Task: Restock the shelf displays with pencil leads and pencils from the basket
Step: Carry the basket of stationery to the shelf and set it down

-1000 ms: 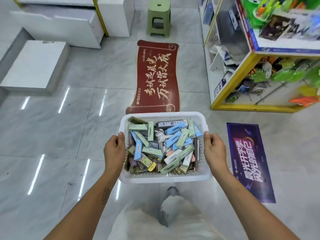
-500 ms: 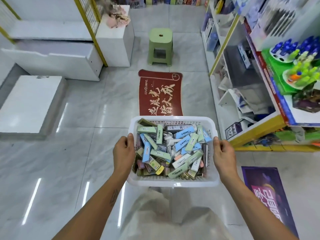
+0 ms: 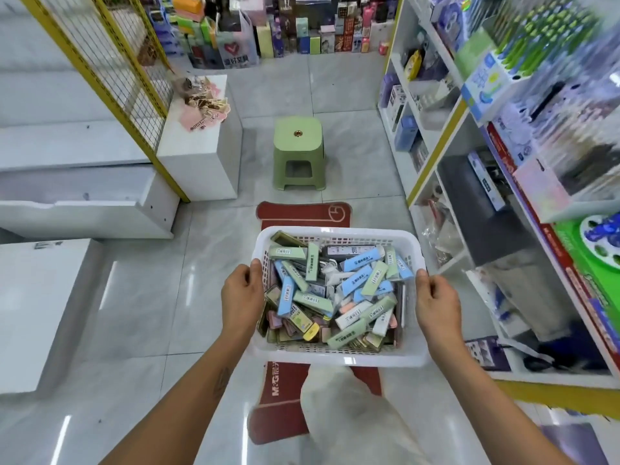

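Observation:
I carry a white plastic basket (image 3: 339, 359) in front of me at waist height. It is heaped with several small flat boxes of pencil leads (image 3: 339, 293) in blue, green, white and yellow. My left hand (image 3: 242, 297) grips the basket's left rim, thumb over the edge. On the right rim my right hand (image 3: 434, 305) grips the same way. A shelf unit (image 3: 483, 169) with yellow edging stands to my right, stocked with stationery and pens.
A green plastic stool (image 3: 298, 152) stands in the aisle ahead. A red floor mat (image 3: 303, 213) lies under the basket. White display blocks (image 3: 201, 162) and a wire grid panel (image 3: 110, 62) stand at the left. Boxed goods line the back wall.
The view has tilted up and I have walked forward over the red mat. The stool and the right shelves are closer. Both hands keep the same grip on the basket.

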Demonstrator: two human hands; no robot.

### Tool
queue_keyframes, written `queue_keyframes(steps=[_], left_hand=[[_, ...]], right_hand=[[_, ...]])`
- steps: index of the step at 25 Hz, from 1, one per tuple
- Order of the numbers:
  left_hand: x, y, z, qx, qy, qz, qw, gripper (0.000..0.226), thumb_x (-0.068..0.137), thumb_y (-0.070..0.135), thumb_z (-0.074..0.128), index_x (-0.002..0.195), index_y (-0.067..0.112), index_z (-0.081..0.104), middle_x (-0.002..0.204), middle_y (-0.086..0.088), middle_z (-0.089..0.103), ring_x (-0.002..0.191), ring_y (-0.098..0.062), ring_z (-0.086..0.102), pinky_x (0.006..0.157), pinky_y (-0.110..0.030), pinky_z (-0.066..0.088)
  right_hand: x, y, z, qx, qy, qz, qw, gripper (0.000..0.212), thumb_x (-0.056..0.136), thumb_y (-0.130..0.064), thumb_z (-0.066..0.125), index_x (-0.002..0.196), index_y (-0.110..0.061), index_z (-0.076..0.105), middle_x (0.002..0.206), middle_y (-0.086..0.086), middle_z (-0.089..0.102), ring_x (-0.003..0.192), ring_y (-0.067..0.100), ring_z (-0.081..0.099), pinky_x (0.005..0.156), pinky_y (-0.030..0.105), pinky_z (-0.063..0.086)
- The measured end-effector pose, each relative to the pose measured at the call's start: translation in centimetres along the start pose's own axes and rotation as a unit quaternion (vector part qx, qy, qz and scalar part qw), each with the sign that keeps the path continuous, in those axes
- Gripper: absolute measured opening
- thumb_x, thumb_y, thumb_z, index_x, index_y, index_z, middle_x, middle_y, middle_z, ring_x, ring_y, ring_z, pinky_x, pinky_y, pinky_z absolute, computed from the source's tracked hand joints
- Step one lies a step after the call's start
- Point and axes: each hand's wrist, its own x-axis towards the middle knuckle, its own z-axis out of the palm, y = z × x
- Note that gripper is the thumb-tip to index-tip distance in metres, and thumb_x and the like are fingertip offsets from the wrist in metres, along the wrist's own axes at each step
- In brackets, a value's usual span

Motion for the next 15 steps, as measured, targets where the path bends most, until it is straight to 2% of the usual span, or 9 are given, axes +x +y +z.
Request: queue_keyframes(steps=[7, 15], left_hand=[[20.6, 10.2, 3.8, 0.021, 0.013, 0.0, 1.0, 0.046, 0.101, 0.042, 0.044, 0.061, 0.02, 0.041, 0.055, 0.006, 0.045, 0.048, -0.007, 0.042, 0.047, -0.03, 0.03], [46.4, 17.7, 8.8, 0.028, -0.054, 0.046, 0.997, 0.049, 0.102, 0.041, 0.044, 0.061, 0.015, 0.038, 0.053, 0.003, 0.039, 0.049, -0.012, 0.037, 0.048, -0.032, 0.027]], right_hand=[[18.4, -12.2, 7.5, 0.003, -0.002, -0.003, 1.0, 0.04, 0.103, -0.043, 0.044, 0.081, -0.011, 0.053, 0.075, 0.002, 0.055, 0.068, 0.013, 0.051, 0.056, 0.03, 0.037], [36.1, -22.7, 19.1, 0.014, 0.054, 0.024, 0.998, 0.036, 0.104, -0.042, 0.045, 0.087, -0.013, 0.056, 0.08, -0.001, 0.056, 0.071, 0.007, 0.051, 0.058, 0.026, 0.036]])
